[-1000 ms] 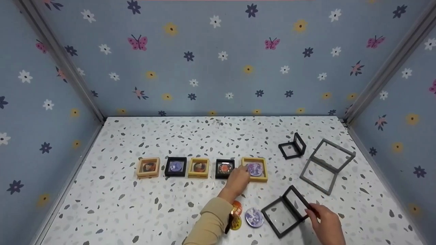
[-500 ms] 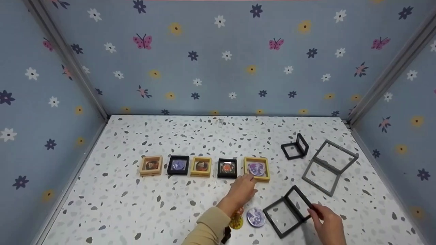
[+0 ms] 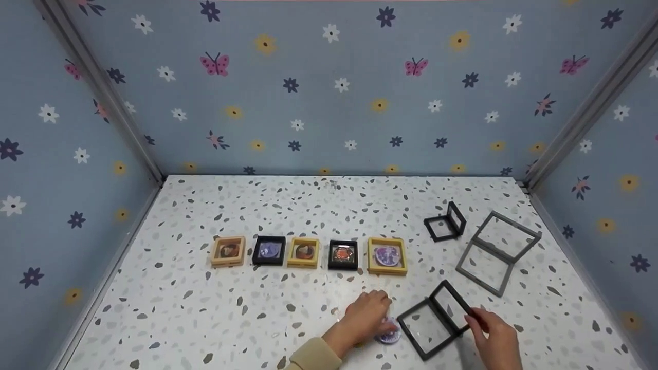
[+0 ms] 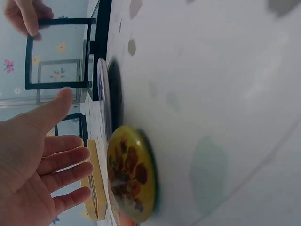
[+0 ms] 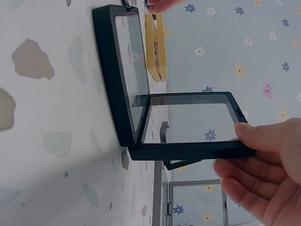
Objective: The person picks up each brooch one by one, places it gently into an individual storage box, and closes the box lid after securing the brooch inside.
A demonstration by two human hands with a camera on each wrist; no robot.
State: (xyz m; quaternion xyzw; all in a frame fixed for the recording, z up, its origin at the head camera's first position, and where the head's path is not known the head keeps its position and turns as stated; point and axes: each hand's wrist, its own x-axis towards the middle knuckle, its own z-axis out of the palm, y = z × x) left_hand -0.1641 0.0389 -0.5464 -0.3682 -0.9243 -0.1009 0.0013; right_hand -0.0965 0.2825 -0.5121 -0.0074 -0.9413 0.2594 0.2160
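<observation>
My left hand [image 3: 365, 316] hovers low over the table with its fingers extended, right by a purple-and-white round badge [image 3: 393, 337]. In the left wrist view the palm is bare, and a yellow badge [image 4: 134, 174] with dark flower-like marks lies close below the fingers. That yellow badge and an orange one are mostly hidden under the hand in the head view. My right hand [image 3: 494, 339] pinches the raised half of a black display frame [image 3: 444, 314] between thumb and fingers. The frame stands hinged open, its other half flat on the table, clear film in both halves.
Across the middle runs a row of framed badges, ending at the right in a larger yellow frame [image 3: 387, 271]. A small black frame [image 3: 441, 238] and a large grey frame [image 3: 491, 249] stand unfolded at the right. Flower-patterned walls [image 3: 329, 103] enclose the speckled table.
My left hand has withdrawn from the yellow frame, back toward the near side, and is now over the loose badges. The right hand keeps its hold on the black frame.
</observation>
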